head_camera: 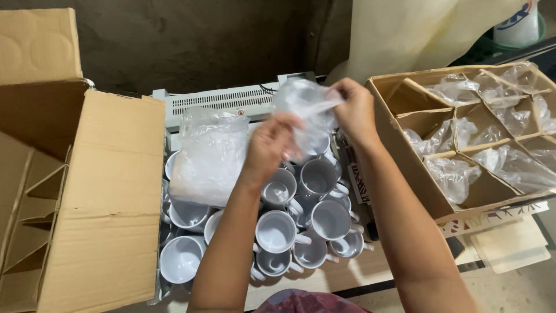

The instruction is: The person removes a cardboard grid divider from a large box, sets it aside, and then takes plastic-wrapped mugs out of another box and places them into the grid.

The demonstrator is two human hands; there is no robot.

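Note:
Both of my hands hold one clear plastic bag (304,107) above a cluster of white mugs (277,230). My left hand (271,145) grips the bag's lower left part. My right hand (353,110) pinches its upper right edge. The bag is crumpled, and a white mug seems to sit in its lower part, though I cannot tell for sure. The mugs stand upright and tightly packed, several with handles pointing right.
A stack of clear plastic bags (208,153) lies left of my hands. An open cardboard box (87,191) stands at left. A divided cardboard box (440,174) with bags in its cells sits at right. A white machine (223,99) lies behind the mugs.

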